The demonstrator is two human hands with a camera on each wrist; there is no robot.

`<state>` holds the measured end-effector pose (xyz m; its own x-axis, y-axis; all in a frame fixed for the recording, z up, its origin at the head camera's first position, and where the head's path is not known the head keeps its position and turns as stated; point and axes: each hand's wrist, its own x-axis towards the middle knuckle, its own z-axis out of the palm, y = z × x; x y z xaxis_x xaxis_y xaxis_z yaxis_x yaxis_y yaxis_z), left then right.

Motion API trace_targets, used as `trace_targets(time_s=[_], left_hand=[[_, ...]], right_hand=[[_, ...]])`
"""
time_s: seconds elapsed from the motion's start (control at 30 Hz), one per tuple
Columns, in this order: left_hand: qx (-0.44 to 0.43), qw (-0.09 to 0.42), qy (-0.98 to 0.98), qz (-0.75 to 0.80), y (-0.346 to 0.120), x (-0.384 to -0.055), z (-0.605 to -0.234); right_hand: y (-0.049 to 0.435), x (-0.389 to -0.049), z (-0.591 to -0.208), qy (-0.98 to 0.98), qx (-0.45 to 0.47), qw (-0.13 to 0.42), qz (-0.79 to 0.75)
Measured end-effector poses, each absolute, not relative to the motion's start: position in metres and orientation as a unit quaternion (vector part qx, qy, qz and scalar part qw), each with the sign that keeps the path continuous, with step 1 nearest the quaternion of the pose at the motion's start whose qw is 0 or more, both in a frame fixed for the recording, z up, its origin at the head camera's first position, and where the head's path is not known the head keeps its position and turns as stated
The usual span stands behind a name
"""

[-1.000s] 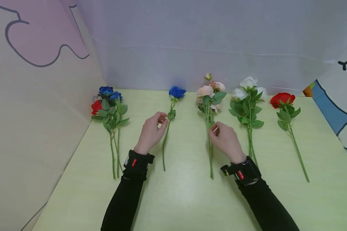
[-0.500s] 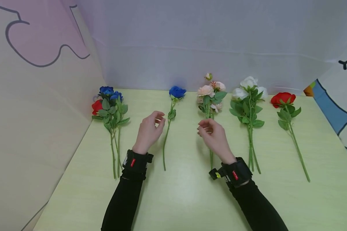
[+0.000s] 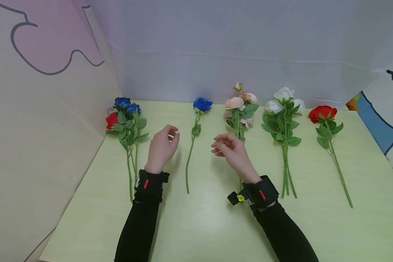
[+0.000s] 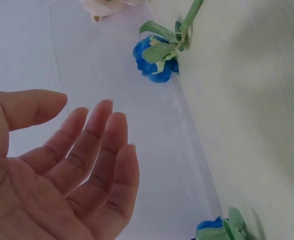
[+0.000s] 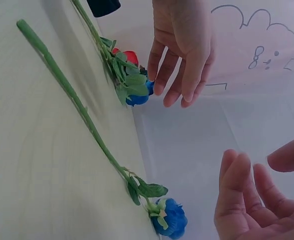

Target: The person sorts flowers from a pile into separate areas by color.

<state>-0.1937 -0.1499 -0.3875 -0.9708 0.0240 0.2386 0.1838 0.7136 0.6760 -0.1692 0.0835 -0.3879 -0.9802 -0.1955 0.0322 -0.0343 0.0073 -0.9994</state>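
My left hand (image 3: 163, 147) hovers above the table between the mixed bunch (image 3: 126, 125) and a single blue rose (image 3: 202, 104). Its fingers are loosely bent and hold nothing, as the left wrist view of the palm (image 4: 41, 200) confirms. To the right of the blue rose, my right hand (image 3: 232, 153) is raised over the stems of the pink flowers (image 3: 235, 103), covering part of them. In the right wrist view its fingers (image 5: 234, 185) and thumb are apart with nothing between. The blue rose (image 5: 171, 219) lies with its stem toward me.
White roses (image 3: 283, 94) with several stems lie right of the pink flowers. A lone red rose (image 3: 322, 113) lies farther right. All rest on a pale table (image 3: 196, 233) with a fabric backdrop (image 3: 235, 40) behind it and printed walls at the sides.
My right hand has moved left from the pink flowers' stems toward the blue rose, its fingers loosening. My left hand has drifted left, away from the blue rose's stem. The flowers lie as before.
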Motion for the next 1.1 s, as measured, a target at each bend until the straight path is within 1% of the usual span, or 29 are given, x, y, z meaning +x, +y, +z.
trace_targets(time_s=[0.37, 0.7, 0.87, 1.1], left_hand=[[-0.022, 0.105, -0.926, -0.361, -0.165, -0.185, -0.384], [0.013, 0.093, -0.955, -0.282, -0.205, -0.172, -0.386], [0.034, 0.073, -0.965, -0.249, -0.228, -0.163, -0.386], [0.049, 0.034, -0.977, -0.206, -0.246, -0.154, -0.386]], right_hand=[[0.068, -0.167, -0.391, 0.661, -0.088, 0.122, -0.736], [0.039, -0.166, -0.394, 0.608, -0.075, 0.182, -0.769], [0.024, -0.164, -0.392, 0.584, -0.079, 0.208, -0.781], [0.005, -0.163, -0.391, 0.524, -0.029, 0.268, -0.808]])
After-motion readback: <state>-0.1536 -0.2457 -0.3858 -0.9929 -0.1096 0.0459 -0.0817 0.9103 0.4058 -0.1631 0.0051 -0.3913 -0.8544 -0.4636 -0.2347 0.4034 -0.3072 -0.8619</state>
